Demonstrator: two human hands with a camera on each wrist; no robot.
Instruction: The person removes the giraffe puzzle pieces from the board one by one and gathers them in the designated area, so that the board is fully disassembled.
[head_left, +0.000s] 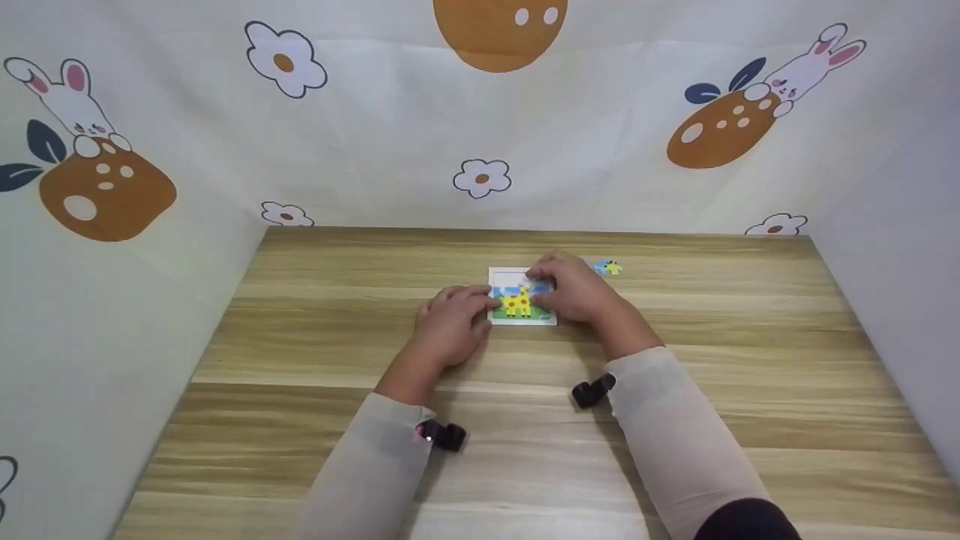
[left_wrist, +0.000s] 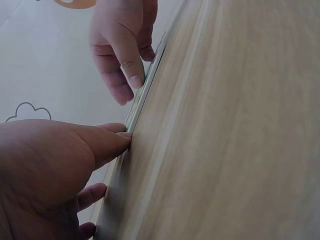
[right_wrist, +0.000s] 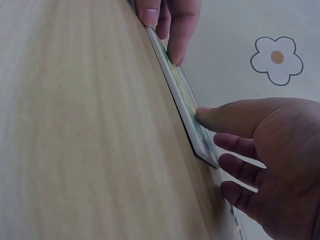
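A small square jigsaw puzzle (head_left: 517, 321) with a white border and a yellow giraffe picture lies on the table. At its left side, my left hand (head_left: 452, 324) holds the border, thumb by the edge and a fingertip on top; the left wrist view shows this left hand (left_wrist: 45, 165) close up. My right hand (head_left: 574, 289) reaches over the puzzle's right side and covers part of it. In the right wrist view, the thumb of my right hand (right_wrist: 290, 155) touches the picture surface while the other fingers stay apart from it.
Loose blue and yellow puzzle pieces (head_left: 609, 267) lie behind my right hand, partly hidden by it. The wood-grain table (head_left: 337, 300) ends at a patterned cloth wall (head_left: 390, 150) at the back, with more walls on both sides.
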